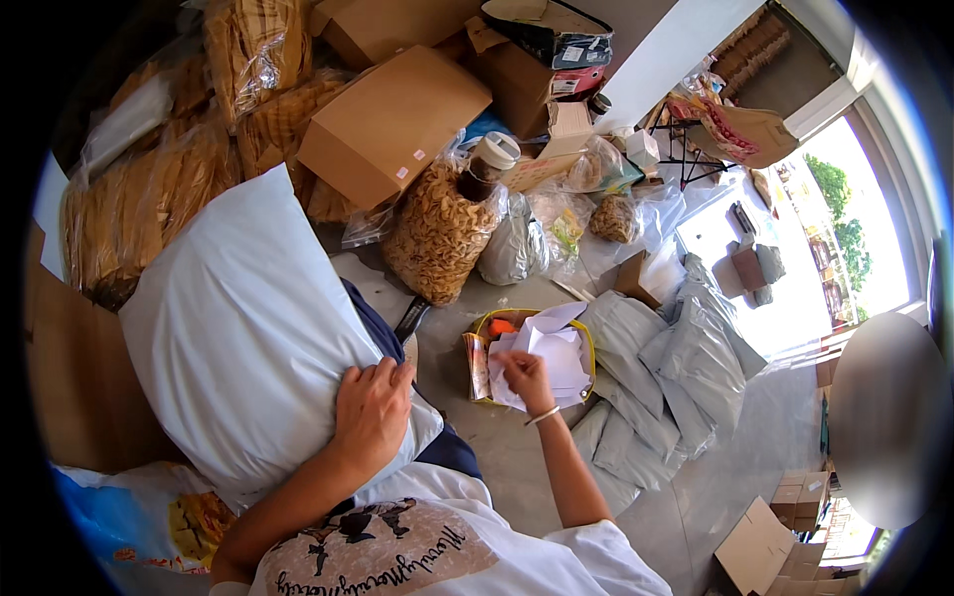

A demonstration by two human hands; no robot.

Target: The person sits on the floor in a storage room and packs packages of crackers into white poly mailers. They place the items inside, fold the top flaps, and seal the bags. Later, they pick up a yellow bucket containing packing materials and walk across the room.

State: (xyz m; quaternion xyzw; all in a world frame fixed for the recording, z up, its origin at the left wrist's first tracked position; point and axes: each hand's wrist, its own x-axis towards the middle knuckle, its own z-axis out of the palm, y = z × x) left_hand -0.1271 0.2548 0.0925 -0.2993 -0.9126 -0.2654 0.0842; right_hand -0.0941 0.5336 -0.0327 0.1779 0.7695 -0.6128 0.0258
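A large, full pale grey mailing bag (pixel 248 318) lies across my lap on the left. My left hand (pixel 373 412) grips its near right edge, with the fingers curled over the plastic. My right hand (pixel 527 379) reaches over a yellow-rimmed basket (pixel 593 363) on the floor, its fingers drawn together at the white paper slips (pixel 558 353). What those fingers hold, if anything, is too small to make out. Beside the slips in the basket are an orange item (pixel 502 327) and a colourful printed packet (pixel 477 366).
Filled grey mailing bags (pixel 676 368) are heaped right of the basket. Ahead stand a clear bag of dried brown pieces (pixel 432 238), a lidded jar (pixel 487 164) and a cardboard box (pixel 397 119). Bagged brown goods (pixel 159 199) are piled at left; flattened cardboard (pixel 755 546) lies lower right.
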